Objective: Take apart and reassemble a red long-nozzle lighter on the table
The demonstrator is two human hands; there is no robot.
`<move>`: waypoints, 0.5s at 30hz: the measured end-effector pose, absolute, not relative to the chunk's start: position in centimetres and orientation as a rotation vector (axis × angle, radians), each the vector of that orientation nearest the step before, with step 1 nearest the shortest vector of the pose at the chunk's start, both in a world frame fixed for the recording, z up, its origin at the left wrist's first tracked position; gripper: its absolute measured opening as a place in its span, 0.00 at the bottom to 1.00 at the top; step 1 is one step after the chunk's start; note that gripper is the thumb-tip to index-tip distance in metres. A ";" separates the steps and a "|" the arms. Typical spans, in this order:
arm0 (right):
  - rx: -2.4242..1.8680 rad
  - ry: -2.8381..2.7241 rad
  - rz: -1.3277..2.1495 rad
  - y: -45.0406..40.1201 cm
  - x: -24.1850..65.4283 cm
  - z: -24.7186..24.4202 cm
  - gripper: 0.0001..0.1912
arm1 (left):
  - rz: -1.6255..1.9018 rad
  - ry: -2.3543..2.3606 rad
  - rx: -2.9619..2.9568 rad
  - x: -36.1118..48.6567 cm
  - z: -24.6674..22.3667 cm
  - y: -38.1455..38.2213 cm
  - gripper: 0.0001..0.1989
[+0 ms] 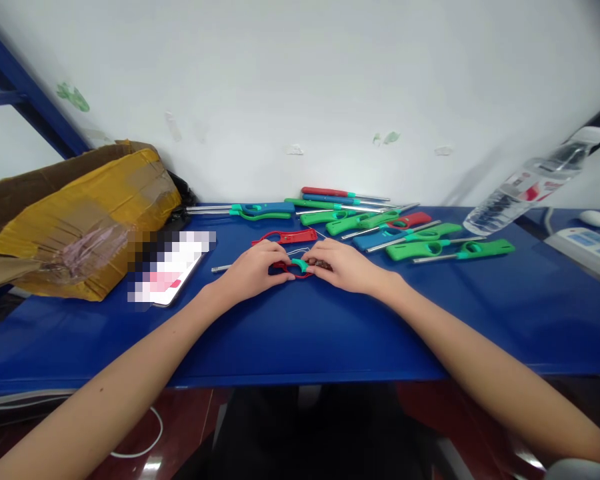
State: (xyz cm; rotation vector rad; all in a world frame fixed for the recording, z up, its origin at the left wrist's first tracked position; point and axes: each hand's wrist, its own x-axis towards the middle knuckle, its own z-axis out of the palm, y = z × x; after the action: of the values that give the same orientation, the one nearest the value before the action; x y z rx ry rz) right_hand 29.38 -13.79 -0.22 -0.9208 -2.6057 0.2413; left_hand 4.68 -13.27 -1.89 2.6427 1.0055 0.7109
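Both hands are gripping a red plastic lighter body with a teal trigger (296,267) near the blue worktop's (330,333) middle. The left hand (253,270) is pinching its left end, the right hand (345,265) its right. A matching red plastic shell (287,237) is lying just behind, toward the back edge.

Both hands (300,270) together, fingers curled

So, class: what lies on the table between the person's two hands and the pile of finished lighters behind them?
In the head view, a loose red shell half lies between the hands and the pile.

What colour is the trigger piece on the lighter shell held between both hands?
Teal, on the red lighter shell; the head view shows it between the left hand and right hand.
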 end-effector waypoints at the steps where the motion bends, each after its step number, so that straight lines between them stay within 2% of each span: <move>1: -0.925 -2.608 0.236 -13.8 29.4 -0.2 0.09 | 0.713 1.006 2.644 4.7 -1.9 -13.3 0.13; 15: -1.014 -2.693 -0.136 -14.7 28.4 0.2 0.09 | 0.703 1.040 2.637 5.0 -1.7 -13.4 0.12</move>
State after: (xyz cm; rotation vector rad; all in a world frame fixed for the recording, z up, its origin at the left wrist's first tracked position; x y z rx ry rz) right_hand 28.37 -14.67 0.23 -1.0143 -2.6932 -0.1362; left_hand 5.03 -13.43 -1.67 2.6372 1.0404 0.7032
